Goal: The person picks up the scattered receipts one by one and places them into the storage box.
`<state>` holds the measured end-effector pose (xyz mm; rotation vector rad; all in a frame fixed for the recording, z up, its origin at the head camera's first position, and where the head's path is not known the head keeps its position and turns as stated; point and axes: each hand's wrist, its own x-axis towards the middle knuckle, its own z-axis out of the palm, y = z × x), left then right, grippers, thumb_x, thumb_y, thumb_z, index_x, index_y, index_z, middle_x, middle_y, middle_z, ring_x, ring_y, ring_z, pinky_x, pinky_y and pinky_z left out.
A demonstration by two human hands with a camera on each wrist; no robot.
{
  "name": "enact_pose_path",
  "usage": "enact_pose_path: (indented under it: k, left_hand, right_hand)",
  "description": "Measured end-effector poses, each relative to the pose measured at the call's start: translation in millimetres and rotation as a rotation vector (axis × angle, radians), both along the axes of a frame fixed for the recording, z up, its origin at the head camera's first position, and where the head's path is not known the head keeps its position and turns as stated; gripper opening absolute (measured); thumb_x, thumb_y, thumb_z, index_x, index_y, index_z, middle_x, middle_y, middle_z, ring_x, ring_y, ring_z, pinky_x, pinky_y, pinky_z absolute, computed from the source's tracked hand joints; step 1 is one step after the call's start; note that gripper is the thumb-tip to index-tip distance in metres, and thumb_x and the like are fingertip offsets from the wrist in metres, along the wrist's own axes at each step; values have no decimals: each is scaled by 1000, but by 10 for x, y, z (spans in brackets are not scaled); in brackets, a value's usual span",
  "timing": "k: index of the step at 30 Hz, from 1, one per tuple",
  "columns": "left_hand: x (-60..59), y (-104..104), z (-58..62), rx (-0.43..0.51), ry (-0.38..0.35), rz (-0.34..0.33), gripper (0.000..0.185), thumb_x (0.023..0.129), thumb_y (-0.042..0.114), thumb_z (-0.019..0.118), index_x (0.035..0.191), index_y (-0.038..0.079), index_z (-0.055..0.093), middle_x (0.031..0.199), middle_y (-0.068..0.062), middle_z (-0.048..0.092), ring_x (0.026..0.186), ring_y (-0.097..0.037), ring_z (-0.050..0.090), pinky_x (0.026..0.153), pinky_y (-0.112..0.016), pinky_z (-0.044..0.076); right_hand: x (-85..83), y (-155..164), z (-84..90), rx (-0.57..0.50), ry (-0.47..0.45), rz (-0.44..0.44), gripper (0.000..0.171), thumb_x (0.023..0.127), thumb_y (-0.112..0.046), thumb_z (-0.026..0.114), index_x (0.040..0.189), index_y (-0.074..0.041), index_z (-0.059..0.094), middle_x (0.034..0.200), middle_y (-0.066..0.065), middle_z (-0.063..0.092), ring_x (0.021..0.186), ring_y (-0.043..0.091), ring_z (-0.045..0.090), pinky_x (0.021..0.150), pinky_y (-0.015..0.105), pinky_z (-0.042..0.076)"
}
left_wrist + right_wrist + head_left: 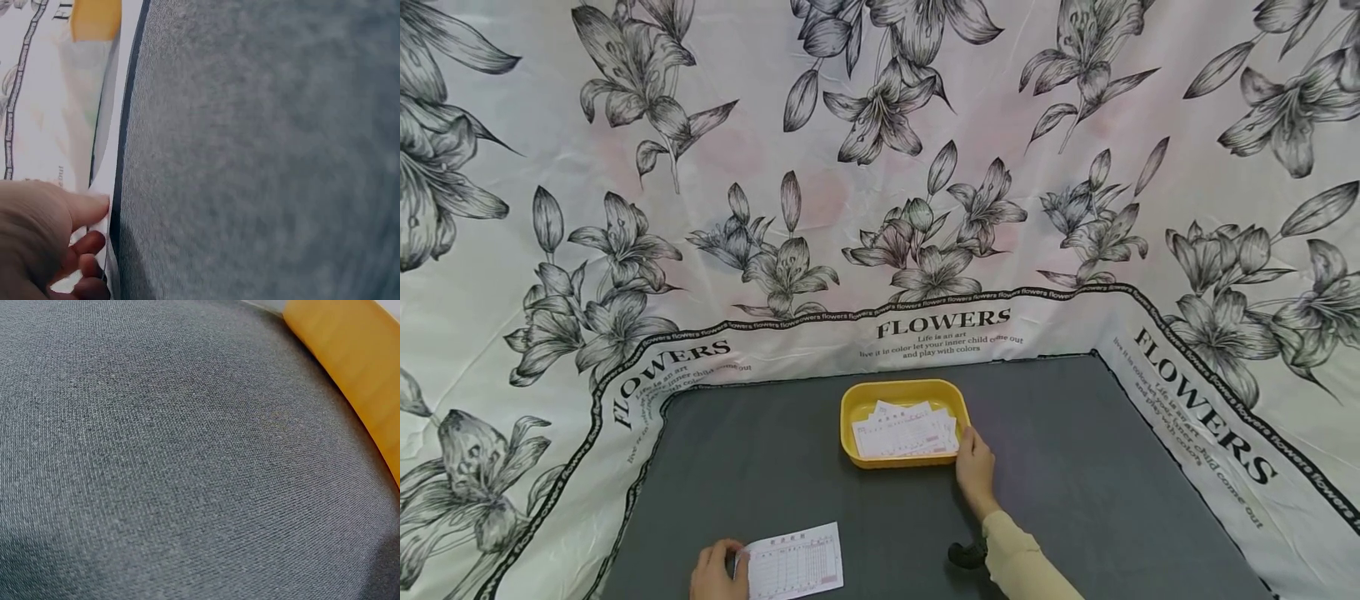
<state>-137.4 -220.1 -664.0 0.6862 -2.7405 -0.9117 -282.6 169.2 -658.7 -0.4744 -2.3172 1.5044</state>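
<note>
A yellow tray (859,402) stands at the middle back of the grey table and holds several printed paper slips (904,433). My right hand (964,435) lies at the tray's right front corner, fingertips at the edge of the slips; whether it pinches one is hidden. The right wrist view shows only the grey cloth and the tray's outer wall (350,369). My left hand (737,557) at the table's front edge pinches the left edge of one slip (796,563) that lies flat on the cloth. In the left wrist view, thumb and fingers (87,209) grip that slip's edge (112,187).
A grey cloth (1090,467) covers the table. A white sheet printed with grey flowers (880,183) hangs behind it and drapes down both sides. A cream sleeve (1022,562) covers my right forearm, with a black wrist mount (964,555) beside it.
</note>
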Motion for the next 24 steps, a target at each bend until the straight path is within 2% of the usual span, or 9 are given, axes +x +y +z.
enact_pose_path:
  k: [4, 7, 11, 16, 20, 24]
  left_hand:
    - [-7, -20, -11, -15, 23, -26, 9, 91, 1, 76, 91, 4, 68, 89, -11, 64, 80, -29, 63, 67, -40, 50]
    - [-18, -41, -19, -18, 51, -35, 3, 92, 3, 76, 92, 1, 75, 88, -11, 69, 77, -26, 68, 63, -33, 51]
    - [-31, -89, -10, 0, 87, -25, 11, 92, 8, 77, 94, -2, 81, 83, -11, 74, 69, -23, 70, 56, -30, 54]
    - [-32, -155, 58, 56, 76, -34, 15, 96, 12, 73, 97, -1, 80, 72, -5, 72, 57, -12, 60, 50, -27, 45]
    - [-34, -198, 99, 89, 73, -68, 16, 99, 12, 70, 100, -1, 80, 69, 0, 70, 53, -11, 54, 48, -24, 40]
    - [-41, -231, 117, 124, 77, -73, 17, 99, 13, 70, 102, -1, 80, 68, 1, 70, 53, -11, 53, 48, -24, 39]
  right_hand:
    - [7, -3, -1, 10, -6, 6, 47, 118, -33, 36, 97, 0, 62, 80, 9, 52, 78, 23, 46, 73, 35, 37]
    - [10, -3, 2, 9, -3, 7, 48, 118, -33, 36, 97, 1, 62, 80, 9, 50, 78, 23, 45, 73, 36, 36]
    - [11, 0, 10, 9, -2, 9, 48, 118, -33, 36, 97, 1, 62, 79, 8, 48, 77, 23, 45, 73, 35, 36]
    - [22, 0, 18, -7, -9, 13, 47, 118, -32, 36, 98, 1, 62, 77, 6, 45, 75, 22, 44, 72, 34, 35]
    - [27, 1, 19, -18, -6, 9, 45, 118, -31, 38, 97, 1, 62, 76, 5, 43, 74, 23, 43, 72, 35, 35]
    - [26, 4, 13, -18, 4, 7, 44, 117, -29, 39, 99, 2, 64, 77, 6, 45, 76, 23, 44, 73, 36, 36]
